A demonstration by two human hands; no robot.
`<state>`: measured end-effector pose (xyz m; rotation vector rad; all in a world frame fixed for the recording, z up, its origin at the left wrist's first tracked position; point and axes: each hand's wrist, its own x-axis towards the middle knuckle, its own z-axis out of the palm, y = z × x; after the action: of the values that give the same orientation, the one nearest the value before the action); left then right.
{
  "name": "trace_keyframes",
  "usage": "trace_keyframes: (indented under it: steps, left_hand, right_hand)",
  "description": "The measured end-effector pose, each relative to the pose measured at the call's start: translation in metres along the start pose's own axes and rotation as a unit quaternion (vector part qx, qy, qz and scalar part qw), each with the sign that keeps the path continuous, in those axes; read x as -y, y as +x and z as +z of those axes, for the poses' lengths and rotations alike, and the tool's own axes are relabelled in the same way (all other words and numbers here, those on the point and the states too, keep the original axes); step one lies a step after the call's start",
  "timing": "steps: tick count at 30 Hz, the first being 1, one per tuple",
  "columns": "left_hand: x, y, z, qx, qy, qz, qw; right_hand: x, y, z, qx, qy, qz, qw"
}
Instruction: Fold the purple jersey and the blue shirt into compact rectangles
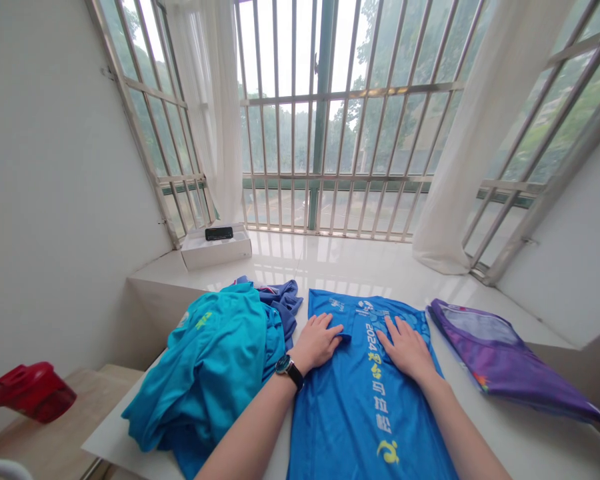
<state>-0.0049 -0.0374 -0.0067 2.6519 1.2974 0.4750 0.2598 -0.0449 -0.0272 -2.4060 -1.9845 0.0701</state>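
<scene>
A blue T-shirt [340, 413] with white and yellow printing lies spread in front of me, one sleeve folded in over its upper part. My left hand [316, 341] rests on its upper left, fingers stretched out beside the folded sleeve. A watch [289, 371] with a black strap is on my left wrist. On the shirt's upper right, my right hand [405, 347] lies flat with fingers spread. Left of the shirt is a rumpled heap of teal clothing [220, 347], with a dark blue garment [285, 303] behind it. A folded purple garment [510, 360] lies to the right.
The white table [115, 427] meets a glossy windowsill [340, 257]. A white box [216, 248] carrying a black phone-like device [219, 233] stands on the sill. A red container [33, 393] sits at the lower left. White curtains [460, 167] hang by the barred window.
</scene>
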Motion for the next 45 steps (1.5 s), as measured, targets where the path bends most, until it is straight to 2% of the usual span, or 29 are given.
trace_keyframes:
  steps: [5, 11, 14, 45]
  left_hand:
    - [-0.0015, 0.0047, -0.0016, -0.038, -0.026, -0.005, 0.999]
    - [-0.0002, -0.0015, 0.0025, 0.043, 0.005, 0.026, 0.999]
    - [0.001, -0.0034, 0.004, 0.061, 0.011, 0.03, 0.998]
    - [0.0004, -0.0046, 0.0034, 0.062, 0.021, 0.032, 0.997]
  right_hand:
    - [0.0005, -0.0013, -0.0009, -0.005, 0.001, -0.004, 1.0]
    - [0.0001, -0.0012, -0.0003, -0.01, 0.006, -0.006, 1.0]
    - [-0.0002, -0.0012, 0.0003, -0.011, 0.011, -0.008, 1.0]
    - [-0.0012, 0.0003, 0.0026, -0.014, 0.002, -0.009, 1.0]
